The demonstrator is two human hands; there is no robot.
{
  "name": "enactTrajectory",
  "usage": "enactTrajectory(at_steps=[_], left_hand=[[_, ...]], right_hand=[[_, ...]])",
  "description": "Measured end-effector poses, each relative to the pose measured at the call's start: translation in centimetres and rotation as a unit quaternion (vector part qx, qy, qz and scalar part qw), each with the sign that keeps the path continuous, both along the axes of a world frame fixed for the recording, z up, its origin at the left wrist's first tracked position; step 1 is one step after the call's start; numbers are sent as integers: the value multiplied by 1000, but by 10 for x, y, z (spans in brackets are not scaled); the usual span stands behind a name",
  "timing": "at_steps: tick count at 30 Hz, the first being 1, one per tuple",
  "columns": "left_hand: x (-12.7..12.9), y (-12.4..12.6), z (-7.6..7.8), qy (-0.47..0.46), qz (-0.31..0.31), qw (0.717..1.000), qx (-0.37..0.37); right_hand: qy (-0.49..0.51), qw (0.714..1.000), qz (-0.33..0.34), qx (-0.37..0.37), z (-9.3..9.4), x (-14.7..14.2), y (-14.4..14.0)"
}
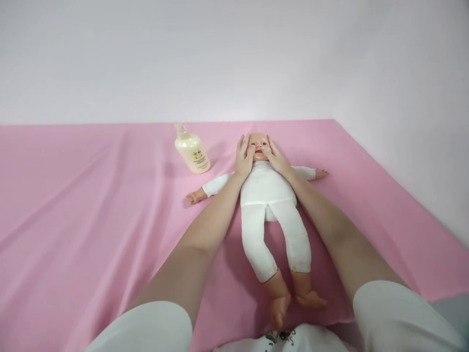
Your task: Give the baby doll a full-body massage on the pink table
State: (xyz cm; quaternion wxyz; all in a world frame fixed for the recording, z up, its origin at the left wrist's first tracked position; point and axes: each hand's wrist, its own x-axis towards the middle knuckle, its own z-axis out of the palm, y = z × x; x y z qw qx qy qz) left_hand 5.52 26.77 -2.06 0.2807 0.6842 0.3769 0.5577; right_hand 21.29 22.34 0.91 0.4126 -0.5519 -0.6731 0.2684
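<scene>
A baby doll (269, 195) in a white bodysuit lies on its back on a pink sheet (91, 205), head away from me and bare feet towards me. My left hand (244, 159) rests flat against the left side of the doll's head, fingers stretched upward and thumb near its mouth. On the other cheek lies my right hand (276, 156), fingers along the head and thumb by the mouth. Both hands touch the face without gripping it. The doll's arms are spread out to either side.
A cream-coloured pump bottle (191, 152) with a small printed label lies tilted on the sheet, left of the doll's head. The pink sheet is wrinkled and ends at a pale wall behind and on the right. My white sleeves show at the bottom.
</scene>
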Motion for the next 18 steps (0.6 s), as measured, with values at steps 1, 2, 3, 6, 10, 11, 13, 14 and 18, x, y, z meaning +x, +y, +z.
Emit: enactTrajectory(at_steps=[1, 2, 3, 6, 10, 11, 13, 14, 18], left_hand=[[-1, -2, 2, 2, -15, 999, 30], [-2, -3, 3, 3, -30, 998, 58], [-2, -4, 4, 0, -43, 996, 78], [-3, -3, 4, -17, -59, 994, 90], [0, 3, -1, -65, -36, 997, 2], [1, 4, -2, -81, -28, 996, -33], [2, 5, -3, -105, -15, 990, -94], [3, 5, -3, -109, -12, 988, -111], [-1, 3, -1, -77, -32, 994, -63]], right_hand=[[-8, 999, 19, 33, 1, 0, -1], [-13, 997, 38, 65, 1, 1, -1], [-14, 994, 55, 92, 2, 1, 0], [14, 989, 80, 125, 0, 3, 3], [90, 991, 60, 73, -5, 5, 7], [113, 991, 52, 50, -6, 5, 7], [149, 988, 39, 9, -7, 5, 8], [161, 986, 38, -4, -7, 5, 8], [166, 983, 71, 14, -2, 5, 9]])
